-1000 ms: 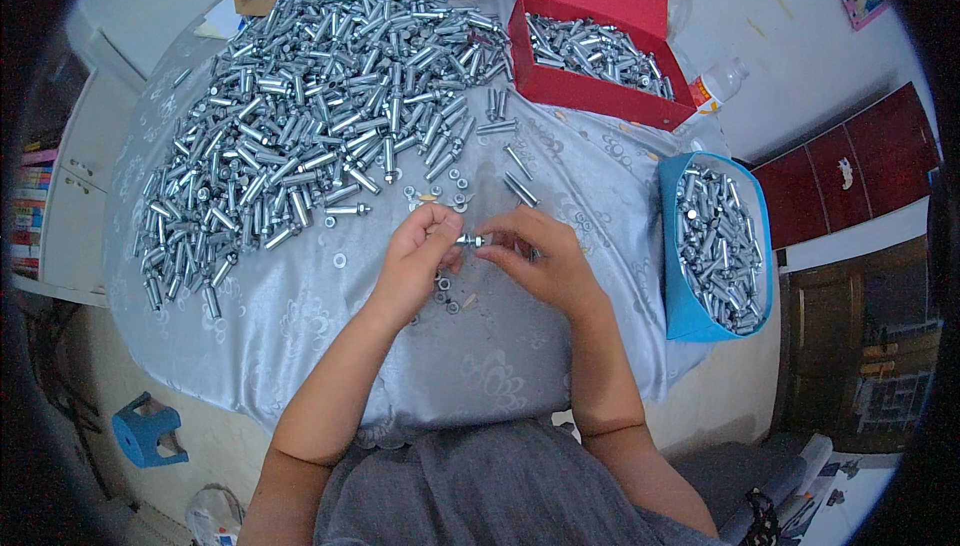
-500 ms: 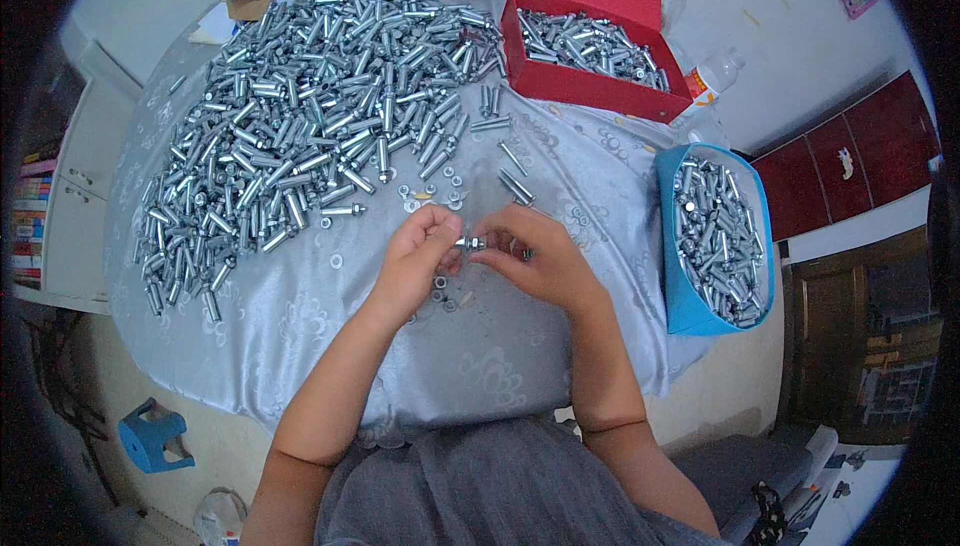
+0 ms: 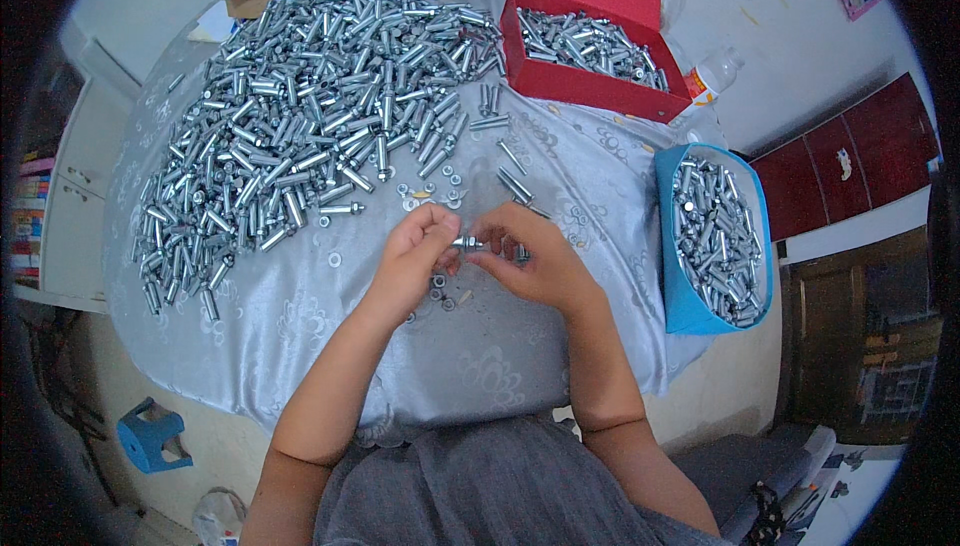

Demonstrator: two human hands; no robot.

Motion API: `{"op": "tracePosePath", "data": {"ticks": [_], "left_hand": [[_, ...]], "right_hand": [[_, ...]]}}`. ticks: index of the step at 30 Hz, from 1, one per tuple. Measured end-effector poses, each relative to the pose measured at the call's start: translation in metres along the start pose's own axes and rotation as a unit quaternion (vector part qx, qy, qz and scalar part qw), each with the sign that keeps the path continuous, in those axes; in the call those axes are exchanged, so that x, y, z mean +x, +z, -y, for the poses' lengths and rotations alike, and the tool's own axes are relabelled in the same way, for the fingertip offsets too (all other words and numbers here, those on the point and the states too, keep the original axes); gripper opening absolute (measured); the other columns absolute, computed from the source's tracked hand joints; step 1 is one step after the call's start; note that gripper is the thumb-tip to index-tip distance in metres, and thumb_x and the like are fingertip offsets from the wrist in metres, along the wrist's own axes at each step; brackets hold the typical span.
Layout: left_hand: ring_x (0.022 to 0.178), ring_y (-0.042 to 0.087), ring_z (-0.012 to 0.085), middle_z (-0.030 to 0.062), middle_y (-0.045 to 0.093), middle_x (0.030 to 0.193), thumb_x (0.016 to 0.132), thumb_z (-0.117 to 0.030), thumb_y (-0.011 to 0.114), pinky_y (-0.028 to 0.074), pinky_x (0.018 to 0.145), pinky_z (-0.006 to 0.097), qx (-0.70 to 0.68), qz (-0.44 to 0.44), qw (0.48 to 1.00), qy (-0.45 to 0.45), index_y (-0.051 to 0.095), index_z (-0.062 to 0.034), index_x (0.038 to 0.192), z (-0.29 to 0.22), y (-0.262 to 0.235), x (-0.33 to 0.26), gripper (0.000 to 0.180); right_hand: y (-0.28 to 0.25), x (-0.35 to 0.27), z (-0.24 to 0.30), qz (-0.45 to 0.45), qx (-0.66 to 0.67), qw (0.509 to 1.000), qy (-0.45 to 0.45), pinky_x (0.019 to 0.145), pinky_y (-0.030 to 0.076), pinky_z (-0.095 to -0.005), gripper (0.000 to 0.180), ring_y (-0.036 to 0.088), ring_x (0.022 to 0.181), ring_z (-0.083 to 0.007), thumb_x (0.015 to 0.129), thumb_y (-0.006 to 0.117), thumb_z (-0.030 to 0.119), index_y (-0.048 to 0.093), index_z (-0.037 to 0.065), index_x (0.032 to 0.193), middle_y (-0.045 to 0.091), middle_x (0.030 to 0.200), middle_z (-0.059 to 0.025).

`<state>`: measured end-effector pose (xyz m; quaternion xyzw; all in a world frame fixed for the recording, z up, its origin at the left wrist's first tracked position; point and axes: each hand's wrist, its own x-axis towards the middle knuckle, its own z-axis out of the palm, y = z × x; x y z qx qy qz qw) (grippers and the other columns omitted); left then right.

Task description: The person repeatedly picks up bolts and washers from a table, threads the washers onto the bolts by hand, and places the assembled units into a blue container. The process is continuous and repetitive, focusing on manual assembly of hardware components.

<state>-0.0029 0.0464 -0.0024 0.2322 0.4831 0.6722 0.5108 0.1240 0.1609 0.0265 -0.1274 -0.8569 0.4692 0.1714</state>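
Between my two hands, over the near middle of the table, is a silver expansion bolt (image 3: 467,243) with a nut on it. My left hand (image 3: 415,254) pinches its left end between thumb and fingers. On its right end, by the nut, the thumb and fingertips of my right hand (image 3: 535,251) are closed. Some metal shows under the right fingers; I cannot tell whether it is held or lies on the table. Small nuts (image 3: 437,294) lie just below the hands, and several washers and nuts (image 3: 453,195) lie just beyond them.
A large heap of bolts (image 3: 300,116) covers the table's left and back. An open red box (image 3: 600,93) of bolts stands at the back right, a blue fabric bin (image 3: 690,322) of them at the right edge. Loose bolts (image 3: 514,184) lie beyond my right hand. A bottle (image 3: 714,76) stands behind.
The bolt stays between both hands, and the fingers have shifted only slightly around it. The whole view has moved a little; nothing else visibly differs.
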Motion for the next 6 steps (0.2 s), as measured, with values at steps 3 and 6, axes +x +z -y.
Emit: {"op": "tracePosePath", "data": {"ticks": [3, 6], "left_hand": [[0.057, 0.044, 0.0065, -0.0015, 0.046, 0.065, 0.085, -0.023, 0.049, 0.038, 0.052, 0.022, 0.023, 0.000, 1.000, 0.002, 0.048, -0.0060, 0.085, 0.0030, -0.0013, 0.0009, 0.017], [0.058, 0.044, 0.0070, -0.0011, 0.046, 0.067, 0.085, -0.023, 0.049, 0.038, 0.053, 0.022, 0.043, -0.003, 0.999, -0.003, 0.048, -0.0060, 0.087, 0.0002, 0.0000, -0.0006, 0.017]], "right_hand": [[0.0012, -0.0007, -0.0023, 0.045, -0.036, 0.998, -0.005, 0.057, 0.044, -0.0321, 0.022, 0.055, 0.064, -0.0229, 0.077, 0.059, 0.020, 0.052, 0.004, 0.090, 0.055, 0.079, -0.0103], [0.0025, -0.0005, -0.0057, 0.072, -0.095, 0.993, -0.027, 0.061, 0.045, -0.0345, 0.023, 0.056, 0.068, -0.0238, 0.077, 0.059, 0.023, 0.053, 0.006, 0.091, 0.056, 0.082, -0.0106]]}}
